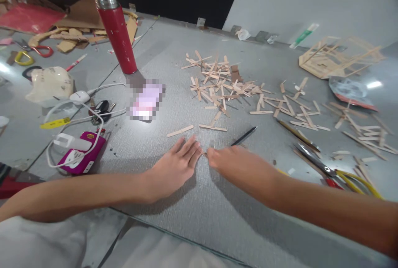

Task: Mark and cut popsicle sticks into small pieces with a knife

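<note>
"One small wooden piece (204, 154) shows between the left hand (174, 170) and the right hand (230, 161); it sits at the left fingertips, and its other end passes out of sight at the curled right fingers; most of it is covered, and its shape is too blurred to read."

"State the condition of the fingers."

"Left: palm down, fingers extended and set close together over the table (199, 218); right: fingers folded into a fist beside the left fingertips; whether they grip the piece cannot be told from this view."

"State the nearest objects."

"A loose stick (180, 131) lies just beyond the left fingertips; a second stick (213, 127) lies just beyond the gap between the hands; a black pen (244, 136) points away from the right hand, contact undetermined."

"State edges and room for moving."

"Near side: the table's edge runs diagonally below both hands, with grey surface between; left side: surface extends from the left hand toward the magenta power strip (82, 154); far side: a lane passes between the phone (147, 101) and the stick pile (222, 81); right side: room is limited by the yellow-handled scissors (334, 172), lying just beyond the right forearm."
</note>
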Available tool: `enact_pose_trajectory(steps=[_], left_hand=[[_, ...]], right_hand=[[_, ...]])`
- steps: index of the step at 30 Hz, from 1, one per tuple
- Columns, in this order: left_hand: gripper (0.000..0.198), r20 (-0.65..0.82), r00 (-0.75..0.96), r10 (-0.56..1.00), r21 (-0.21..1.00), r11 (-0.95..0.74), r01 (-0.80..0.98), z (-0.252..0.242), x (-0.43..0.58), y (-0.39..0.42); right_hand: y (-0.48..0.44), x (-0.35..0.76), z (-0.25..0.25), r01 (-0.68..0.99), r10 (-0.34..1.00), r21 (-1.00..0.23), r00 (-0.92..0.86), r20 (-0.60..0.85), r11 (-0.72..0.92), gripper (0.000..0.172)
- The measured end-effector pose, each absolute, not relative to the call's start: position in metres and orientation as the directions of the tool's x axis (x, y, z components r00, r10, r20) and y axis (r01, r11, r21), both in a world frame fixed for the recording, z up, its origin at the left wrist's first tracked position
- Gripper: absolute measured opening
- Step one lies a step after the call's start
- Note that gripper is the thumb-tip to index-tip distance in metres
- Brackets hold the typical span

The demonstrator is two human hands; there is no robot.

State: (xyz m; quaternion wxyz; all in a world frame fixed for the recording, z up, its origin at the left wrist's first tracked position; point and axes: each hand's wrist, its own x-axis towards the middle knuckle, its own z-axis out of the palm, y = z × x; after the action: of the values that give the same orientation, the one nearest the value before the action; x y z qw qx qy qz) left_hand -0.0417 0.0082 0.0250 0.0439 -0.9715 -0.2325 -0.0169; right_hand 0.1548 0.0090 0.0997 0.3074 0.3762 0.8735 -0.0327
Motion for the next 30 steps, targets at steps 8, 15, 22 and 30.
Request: enact_pose_trajectory(steps=[8,15,22,30], left_hand=[[0.055,0.000,0.877,0.480,0.017,-0.877,0.480,0.026,-0.046,0.015],[0.051,0.052,0.871,0.489,-0.125,-0.862,0.492,0.024,-0.043,0.011],[0.048,0.055,0.865,0.498,-0.243,-0.834,0.495,0.025,-0.039,0.004],[0.048,0.078,0.870,0.487,-0.244,-0.837,0.490,0.022,-0.037,0.004]], right_hand=[[0.064,0.133,0.116,0.758,0.561,0.075,-0.409,-0.719,0.648,0.026],[0.033,0.141,0.107,0.686,0.568,0.115,-0.483,-0.667,0.718,0.023],[0.006,0.154,0.106,0.670,0.625,0.178,-0.517,-0.586,0.721,0.035],[0.021,0.147,0.116,0.747,0.626,0.133,-0.430,-0.651,0.651,0.032]])
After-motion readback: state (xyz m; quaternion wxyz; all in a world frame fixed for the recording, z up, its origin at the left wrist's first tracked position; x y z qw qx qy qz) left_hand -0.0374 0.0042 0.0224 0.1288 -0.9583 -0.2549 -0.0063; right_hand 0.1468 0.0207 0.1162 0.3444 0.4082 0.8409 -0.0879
